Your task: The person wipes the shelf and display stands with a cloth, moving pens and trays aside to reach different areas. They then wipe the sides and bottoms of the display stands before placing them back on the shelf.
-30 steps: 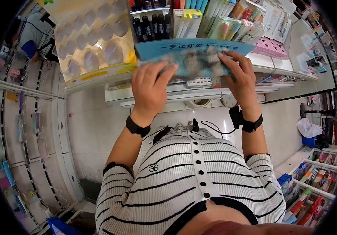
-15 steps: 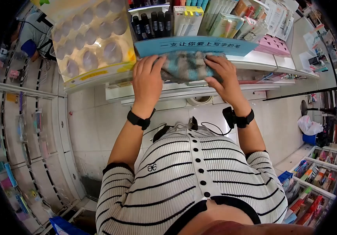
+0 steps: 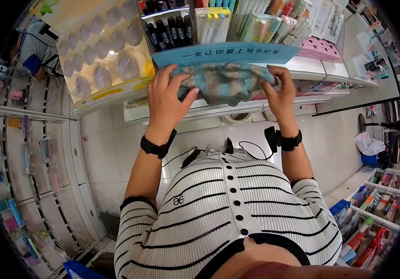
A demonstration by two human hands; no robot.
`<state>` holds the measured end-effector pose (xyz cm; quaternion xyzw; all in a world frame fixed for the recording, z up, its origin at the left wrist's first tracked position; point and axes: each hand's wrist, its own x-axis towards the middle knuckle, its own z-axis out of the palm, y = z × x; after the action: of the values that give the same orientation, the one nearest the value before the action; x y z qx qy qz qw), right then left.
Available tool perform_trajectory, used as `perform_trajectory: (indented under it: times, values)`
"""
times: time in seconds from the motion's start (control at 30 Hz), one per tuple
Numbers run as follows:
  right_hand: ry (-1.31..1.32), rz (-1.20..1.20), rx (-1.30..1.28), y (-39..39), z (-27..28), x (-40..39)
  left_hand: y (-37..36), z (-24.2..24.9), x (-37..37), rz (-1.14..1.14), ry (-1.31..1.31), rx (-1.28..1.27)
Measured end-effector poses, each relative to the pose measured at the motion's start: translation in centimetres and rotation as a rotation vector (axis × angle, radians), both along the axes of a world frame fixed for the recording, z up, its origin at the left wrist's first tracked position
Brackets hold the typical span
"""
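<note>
Since a moment ago the blue-and-grey mottled cloth has spread wider just below the blue paper sign strip, left hand and right hand each closed on an end, suggesting continued wiping.

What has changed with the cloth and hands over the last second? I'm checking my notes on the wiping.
Both the left hand and right hand drew together, then spread again, stretching the cloth wider under the blue sign. Both hands kept hold; the shelf stock stayed put.
</note>
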<state>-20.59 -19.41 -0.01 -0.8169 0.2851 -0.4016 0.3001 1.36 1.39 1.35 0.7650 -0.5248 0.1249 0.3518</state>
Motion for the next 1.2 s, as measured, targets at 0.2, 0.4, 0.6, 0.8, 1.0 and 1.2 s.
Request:
perform_trajectory:
  times: [0.2,0.4,0.6,0.8,1.0,1.2]
  values:
    - [-0.033,0.303,-0.01,1.3,2.6,-3.2,-0.1,0.1,-0.3,-0.016,-0.038,0.064]
    - [-0.038,0.326,0.006,3.2,4.8,-4.3,0.1,0.4,-0.7,-0.041,-0.054,0.051]
    - [0.037,0.526,-0.01,2.4,5.3,-5.8,2.0,1.9,-1.9,-0.031,-0.128,0.116]
    - [0.129,0.398,0.148,1.6,3.8,-5.8,3.3,2.5,-1.6,-0.184,0.198,0.185]
    - [0.13,0.246,0.283,1.3,3.6,-4.1,3.2,2.9,-0.5,-0.235,0.363,0.203]
    - [0.387,0.373,-0.1,0.4,3.6,-1.0,3.9,3.2,-0.1,-0.232,0.274,0.196]
